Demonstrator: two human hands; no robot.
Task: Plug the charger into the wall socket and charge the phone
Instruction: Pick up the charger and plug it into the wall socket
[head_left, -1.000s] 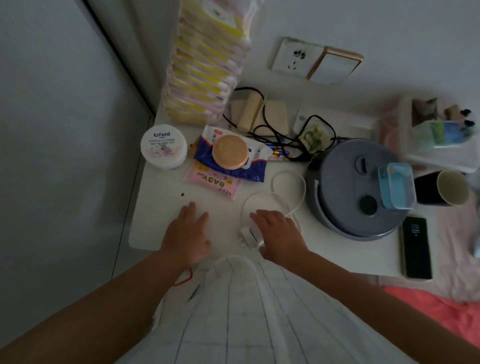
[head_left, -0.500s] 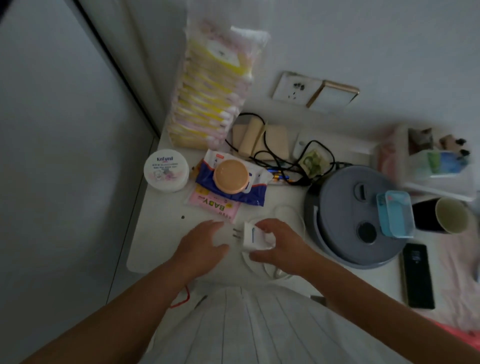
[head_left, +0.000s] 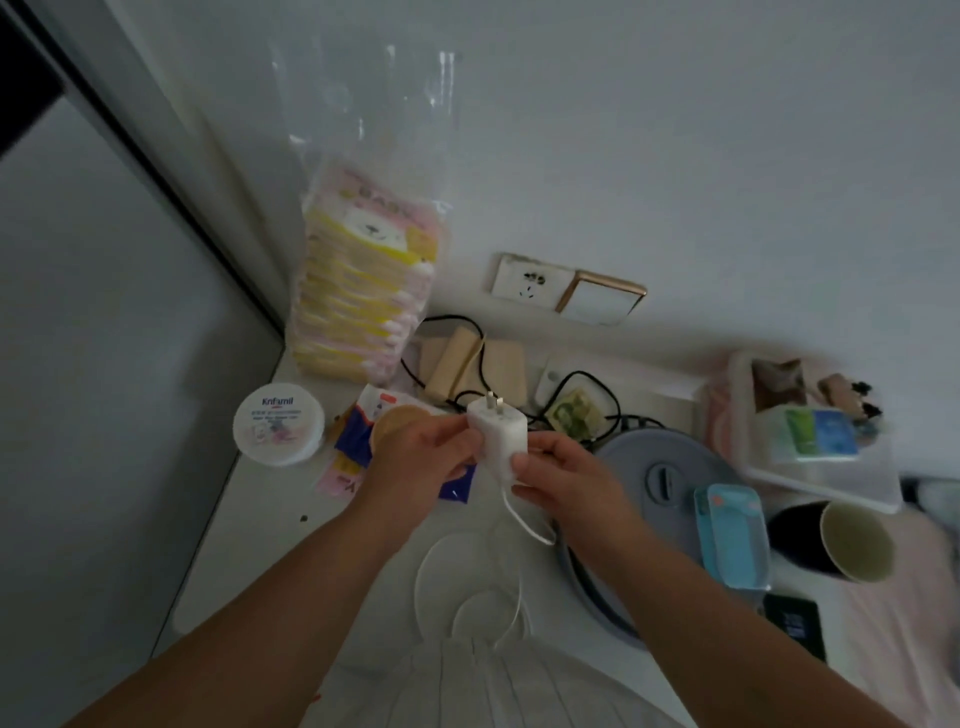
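Note:
I hold a white charger (head_left: 498, 435) above the table, its two metal prongs pointing up toward the wall. My left hand (head_left: 415, 462) pinches its left side and my right hand (head_left: 561, 480) grips its lower right. A white cable (head_left: 514, 525) hangs from the charger and lies in loops on the table. The white wall socket (head_left: 529, 283) is on the wall beyond the charger, empty. The black phone (head_left: 795, 621) lies face up at the table's right, partly behind a grey appliance.
A white table (head_left: 249, 530) holds a tall pack of tissues (head_left: 363, 286), a round white tub (head_left: 279, 423), wipes packs, black cords (head_left: 587, 395), a grey round appliance (head_left: 660, 462) with a blue case (head_left: 732, 535) on it, a dark cup (head_left: 836, 540) and a tray (head_left: 810, 467).
Both hands lifted the charger off the table and raised it toward the wall; its prongs turned from pointing left to pointing up. My view tilted upward.

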